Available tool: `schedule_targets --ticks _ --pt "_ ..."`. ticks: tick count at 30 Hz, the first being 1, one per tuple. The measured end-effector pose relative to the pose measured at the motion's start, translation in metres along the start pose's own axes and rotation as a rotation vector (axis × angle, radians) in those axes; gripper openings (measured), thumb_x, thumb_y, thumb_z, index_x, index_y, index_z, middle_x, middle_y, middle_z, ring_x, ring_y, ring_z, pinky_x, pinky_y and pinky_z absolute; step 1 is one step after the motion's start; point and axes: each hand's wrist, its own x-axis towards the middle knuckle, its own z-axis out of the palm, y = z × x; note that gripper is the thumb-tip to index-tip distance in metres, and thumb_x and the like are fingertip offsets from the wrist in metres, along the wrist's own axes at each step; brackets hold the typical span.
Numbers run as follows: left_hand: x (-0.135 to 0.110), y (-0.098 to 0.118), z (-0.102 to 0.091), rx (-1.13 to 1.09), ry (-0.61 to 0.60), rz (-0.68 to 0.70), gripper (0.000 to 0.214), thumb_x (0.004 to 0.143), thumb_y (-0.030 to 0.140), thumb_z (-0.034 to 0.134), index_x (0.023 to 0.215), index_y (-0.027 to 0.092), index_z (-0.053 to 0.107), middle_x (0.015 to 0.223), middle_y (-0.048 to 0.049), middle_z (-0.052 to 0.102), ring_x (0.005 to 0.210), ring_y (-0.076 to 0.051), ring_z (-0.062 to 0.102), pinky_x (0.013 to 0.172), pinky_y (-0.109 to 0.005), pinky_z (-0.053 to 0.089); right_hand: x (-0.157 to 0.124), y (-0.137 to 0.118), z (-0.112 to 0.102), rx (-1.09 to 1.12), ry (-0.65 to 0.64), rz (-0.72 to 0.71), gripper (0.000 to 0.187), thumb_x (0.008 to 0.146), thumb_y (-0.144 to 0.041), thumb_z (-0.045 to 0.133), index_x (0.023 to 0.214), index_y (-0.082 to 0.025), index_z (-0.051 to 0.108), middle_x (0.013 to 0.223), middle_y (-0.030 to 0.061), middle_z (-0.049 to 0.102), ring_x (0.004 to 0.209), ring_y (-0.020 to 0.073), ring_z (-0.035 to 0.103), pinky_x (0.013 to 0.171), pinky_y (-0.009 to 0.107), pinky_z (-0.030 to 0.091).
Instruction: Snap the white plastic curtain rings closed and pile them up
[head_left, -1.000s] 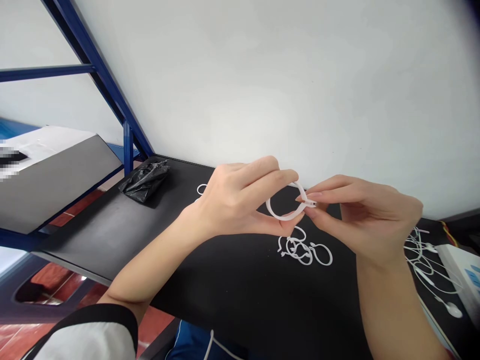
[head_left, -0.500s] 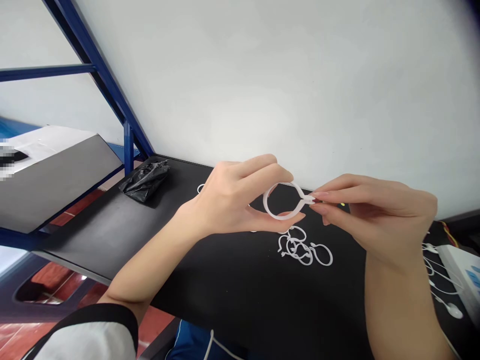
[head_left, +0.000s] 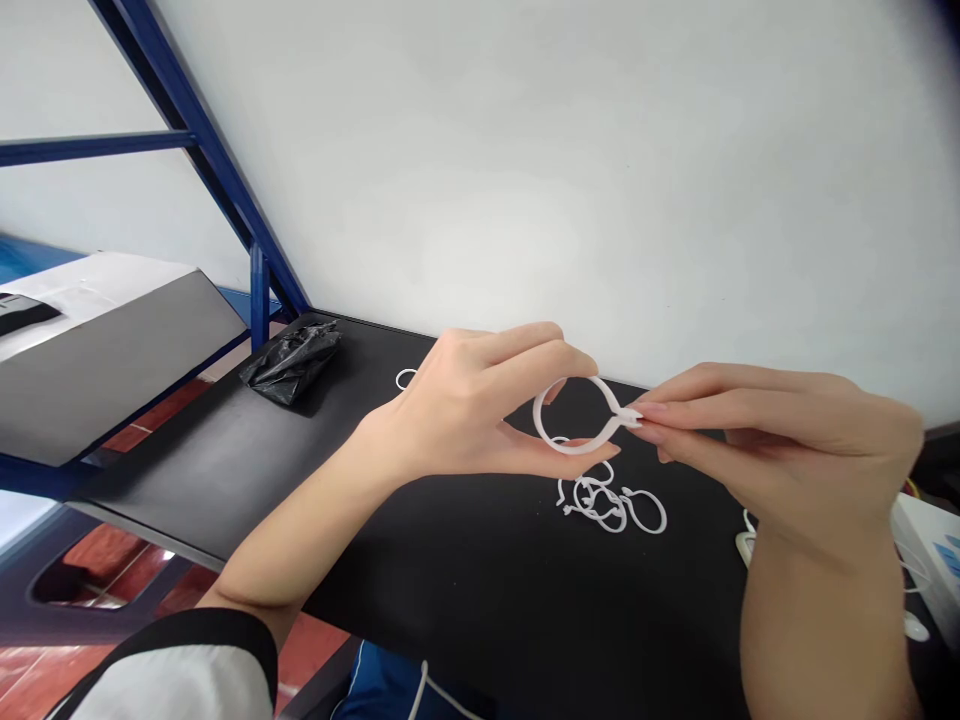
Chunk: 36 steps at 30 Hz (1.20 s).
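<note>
Left hand (head_left: 480, 400): pinching white plastic ring (head_left: 550, 438)
Right hand (head_left: 795, 435): pinching three-o'clock clasp (head_left: 627, 417), latching unclear
Loose white rings (head_left: 597, 489): lying, six o'clock

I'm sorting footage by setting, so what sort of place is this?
Probably a simple indoor workspace, though I can't tell which kind. A black tabletop runs along a pale wall, a blue frame rises at the left, and loose white rings lie on the tabletop.
</note>
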Motion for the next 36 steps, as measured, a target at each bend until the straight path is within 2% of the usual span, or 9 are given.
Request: schedule_targets --ticks 7,17,22,26,30,36 --pt "-0.0005 -0.0007 0.0003 -0.018 -0.008 -0.002 0.023 0.079 0.038 0.07 0.086 0.017 0.061 0.063 0.0062 0.059 0.051 -0.004 0.05 0.045 -0.017 0.039 0.0036 -0.0093 -0.0002 -0.025 0.005 0.009 0.036 0.073 0.001 0.072 0.09 -0.031 0.077 0.075 -0.0011 0.073 0.053 0.0149 0.065 0.036 0.029 0.048" --pt "-0.0004 -0.0012 -0.0025 -0.041 -0.037 0.004 0.025 0.079 0.037 0.072 0.089 0.017 0.061 0.065 0.0054 0.059 0.052 -0.004 0.051 0.046 -0.016 0.04 0.0017 -0.0083 -0.0006 -0.023 -0.01 -0.041 0.035 0.072 0.003 0.073 0.09 -0.026 0.077 0.077 -0.0002 0.073 0.056 0.0145 0.066 0.038 0.028 0.049" --pt "-0.0001 -0.0018 -0.0015 -0.053 -0.032 0.015 0.028 0.08 0.039 0.071 0.091 0.016 0.062 0.066 0.0045 0.061 0.053 -0.003 0.053 0.048 -0.015 0.041 0.0024 -0.0099 -0.0007 -0.041 -0.004 -0.018 0.034 0.072 0.002 0.073 0.089 -0.028 0.077 0.077 -0.0011 0.074 0.057 0.0159 0.067 0.038 0.029 0.05" --pt "-0.0004 -0.0025 -0.0015 -0.045 -0.028 0.033 0.027 0.082 0.038 0.07 0.095 0.015 0.062 0.071 0.0026 0.065 0.057 -0.004 0.056 0.05 -0.015 0.043 0.0034 -0.0085 -0.002 -0.044 -0.011 -0.069 0.037 0.069 0.005 0.073 0.09 -0.026 0.077 0.076 -0.0001 0.075 0.056 0.0156 0.067 0.038 0.027 0.051" --pt "-0.0009 -0.0028 -0.002 -0.039 -0.052 0.035 0.028 0.085 0.039 0.067 0.099 0.016 0.062 0.077 0.0006 0.068 0.062 -0.005 0.061 0.054 -0.015 0.048 0.0039 -0.009 -0.0026 -0.091 0.002 -0.068 0.033 0.071 0.003 0.073 0.087 -0.025 0.076 0.074 -0.0005 0.074 0.056 0.0143 0.067 0.039 0.025 0.051" --pt "-0.0002 -0.0041 -0.0015 -0.029 -0.032 0.057 0.029 0.084 0.039 0.068 0.099 0.015 0.062 0.075 -0.0004 0.067 0.06 -0.006 0.06 0.051 -0.016 0.047 0.0038 -0.0109 -0.0029 -0.12 0.025 -0.073 0.025 0.071 0.0 0.074 0.081 -0.023 0.075 0.075 0.0005 0.074 0.055 0.0137 0.067 0.039 0.025 0.051"
